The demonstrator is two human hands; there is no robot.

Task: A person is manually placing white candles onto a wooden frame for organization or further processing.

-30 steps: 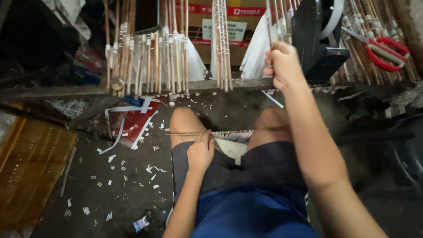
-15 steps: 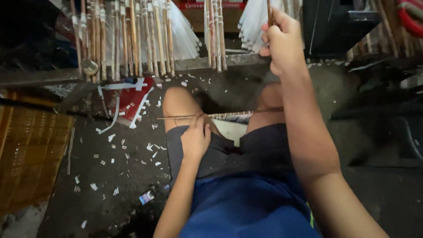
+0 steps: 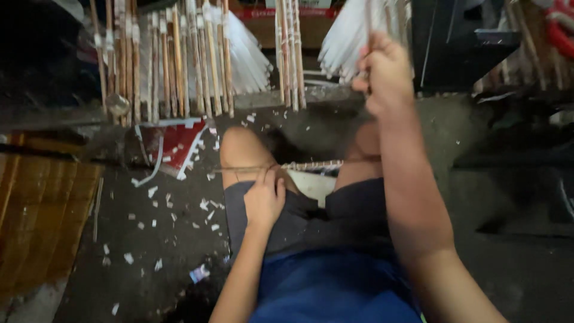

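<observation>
I sit on a dark floor with my knees apart. My left hand (image 3: 264, 198) rests on my left thigh and pinches a thin stick (image 3: 239, 170) that lies across both knees, its right half wrapped in white paper fringe (image 3: 314, 165). My right hand (image 3: 385, 72) is raised ahead of me, fingers closed around a thin stick among the white paper fringes (image 3: 353, 42) that hang from a row of upright sticks (image 3: 179, 60).
More upright sticks with white paper (image 3: 290, 54) stand along the far side. A red and white paper sheet (image 3: 176, 143) and white paper scraps (image 3: 155, 209) lie on the floor at left. Brown wooden slats (image 3: 36, 215) sit far left; a dark box (image 3: 454, 42) is at upper right.
My view has drifted right and closer, so the stick row shifted left. My right hand stays raised at the hanging sticks; my left hand stays on the stick across my knees.
</observation>
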